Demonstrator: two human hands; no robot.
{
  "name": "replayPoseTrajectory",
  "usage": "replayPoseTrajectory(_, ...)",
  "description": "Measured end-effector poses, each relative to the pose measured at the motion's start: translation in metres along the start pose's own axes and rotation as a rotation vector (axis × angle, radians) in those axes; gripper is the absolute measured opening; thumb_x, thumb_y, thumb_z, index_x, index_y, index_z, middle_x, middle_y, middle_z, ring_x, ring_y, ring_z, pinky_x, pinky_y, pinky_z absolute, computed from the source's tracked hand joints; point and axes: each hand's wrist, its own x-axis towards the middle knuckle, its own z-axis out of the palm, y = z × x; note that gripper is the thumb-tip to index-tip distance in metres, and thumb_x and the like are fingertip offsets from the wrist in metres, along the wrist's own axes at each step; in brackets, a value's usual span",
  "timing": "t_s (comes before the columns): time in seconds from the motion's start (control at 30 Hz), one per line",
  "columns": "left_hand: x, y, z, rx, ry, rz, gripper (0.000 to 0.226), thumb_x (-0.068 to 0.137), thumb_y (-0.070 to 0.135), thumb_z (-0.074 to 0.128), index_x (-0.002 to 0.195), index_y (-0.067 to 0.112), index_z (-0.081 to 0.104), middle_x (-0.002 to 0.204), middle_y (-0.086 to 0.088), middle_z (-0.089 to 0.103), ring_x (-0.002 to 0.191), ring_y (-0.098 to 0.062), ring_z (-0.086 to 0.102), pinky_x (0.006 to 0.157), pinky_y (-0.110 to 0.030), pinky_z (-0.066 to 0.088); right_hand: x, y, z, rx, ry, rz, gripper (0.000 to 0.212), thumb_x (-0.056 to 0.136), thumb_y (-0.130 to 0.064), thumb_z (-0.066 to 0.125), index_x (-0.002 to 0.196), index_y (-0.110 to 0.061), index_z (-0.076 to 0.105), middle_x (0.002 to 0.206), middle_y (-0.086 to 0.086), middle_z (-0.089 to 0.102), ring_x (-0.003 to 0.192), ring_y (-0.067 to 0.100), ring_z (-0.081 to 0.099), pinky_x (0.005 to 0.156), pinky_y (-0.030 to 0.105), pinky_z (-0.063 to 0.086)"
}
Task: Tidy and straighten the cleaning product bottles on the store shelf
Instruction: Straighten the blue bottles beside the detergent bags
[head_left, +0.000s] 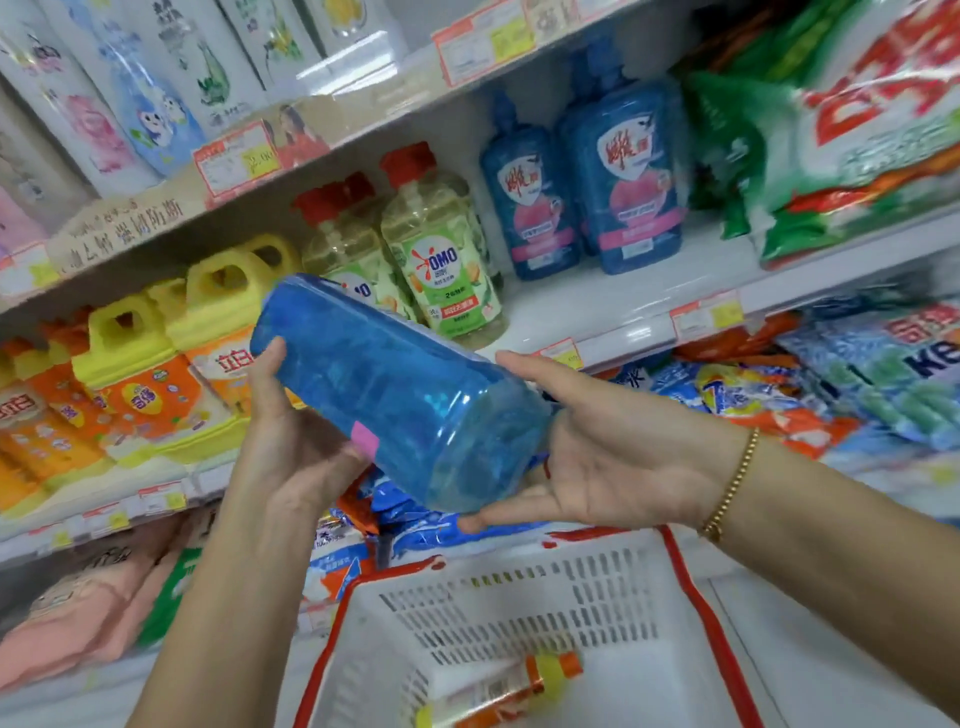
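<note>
Nearest, the left hand (296, 441) gripped the blue bottle (395, 389) from below, thumb up its side, the other fingers hidden beneath it. The right hand (613, 457) cupped the base, fingers wide and straight. That bottle lay tilted in the air before the shelf (623, 296), base toward 4 o'clock. At 12 o'clock stood OMO bottles (441, 249); at 1 o'clock, blue-capped bottles (636, 176); at 9 o'clock, yellow-handled jugs (218, 312). At 6 o'clock sat a white basket (519, 597) holding an orange bottle (498, 691).
</note>
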Motion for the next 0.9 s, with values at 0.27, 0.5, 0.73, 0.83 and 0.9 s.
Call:
replayPoseTrajectory(0.27,0.017,-0.08,0.118,0.53,-0.266,0.044,0.085,0.037,0.039,0.085,0.115,0.011,0.064,0.103,-0.007,0.072,0.085,-0.02,0.071,0.072,-0.039,0.06,-0.101,-0.019,-0.106,-0.449,0.534,-0.172,0.037,0.087,-0.034,0.06,0.113,-0.008,0.061,0.112,0.016,0.063,0.087,0.027,0.067,0.083,0.035,0.056)
replayPoseTrajectory(0.5,0.01,-0.208,0.201,0.837,-0.485,0.043,0.08,0.039,0.035,0.087,0.112,0.019,0.059,0.112,-0.002,0.07,0.1,-0.017,0.068,0.086,-0.038,0.056,-0.213,-0.029,-0.155,-0.773,0.842,-0.732,0.047,0.069,-0.054,0.068,0.109,-0.03,0.065,0.101,-0.011,0.07,0.092,0.003,0.065,0.084,0.025,0.054)
replayPoseTrajectory(0.73,-0.011,-0.337,0.172,0.881,-0.369,-0.08,0.086,0.048,-0.002,0.092,0.119,0.011,0.046,0.103,0.013,0.062,0.08,0.016,0.061,0.085,-0.02,0.053,-0.222,0.005,-0.229,-0.973,0.902,-0.372,0.024,0.077,-0.021,0.075,0.1,-0.015,0.072,0.093,0.001,0.072,0.082,0.002,0.066,0.074,0.008,0.048)
replayPoseTrajectory(0.83,-0.005,-0.376,0.15,0.925,-0.319,-0.111,0.076,0.045,-0.001,0.092,0.11,0.011,0.054,0.098,0.008,0.068,0.077,0.012,0.064,0.076,-0.015,0.053,-0.208,0.026,-0.254,-0.912,0.881,-0.379,0.024,0.075,-0.014,0.078,0.095,-0.021,0.069,0.092,-0.002,0.069,0.067,-0.009,0.059,0.074,0.008,0.046)
replayPoseTrajectory(0.9,-0.004,-0.398,0.142,0.922,-0.274,-0.141,0.069,0.039,0.005,0.087,0.1,0.018,0.056,0.091,0.006,0.072,0.077,0.003,0.067,0.068,-0.015,0.053,-0.197,0.038,-0.271,-0.938,0.946,-0.383,0.024,0.075,-0.021,0.078,0.097,-0.024,0.067,0.094,-0.001,0.068,0.065,-0.009,0.058,0.075,0.015,0.046)
